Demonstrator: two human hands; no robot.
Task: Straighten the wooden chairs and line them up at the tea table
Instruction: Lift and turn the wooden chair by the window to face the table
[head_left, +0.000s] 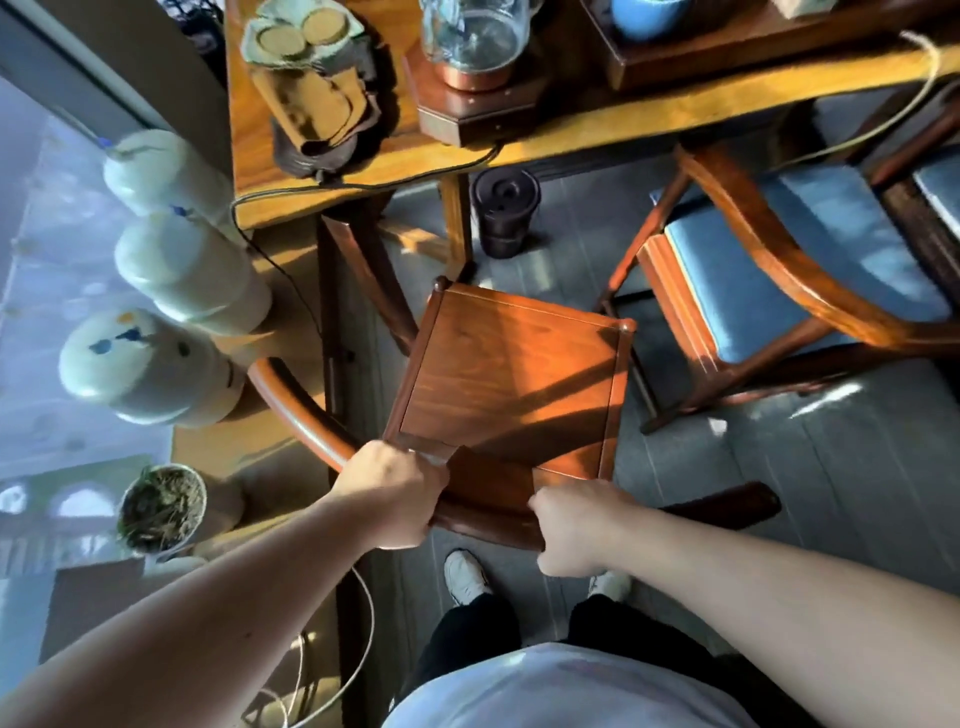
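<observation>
Head view: my left hand (392, 499) and right hand (574, 527) both clench the wooden chair's (511, 376) curved back rail at six o'clock; solid, heavy, stiff, skewed toward the tea table (405, 150) at twelve.

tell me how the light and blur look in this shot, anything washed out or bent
Head view: warm low sunlight stripes the bare wooden chair seat with hard diagonal shadows; the pale jars at left are blown out and smeared by blur; the wide lens bows the tea table edge and stretches the forearms; both hands on the chair's back rail stay fairly sharp; sun patches glare on the blue cushion.
</observation>
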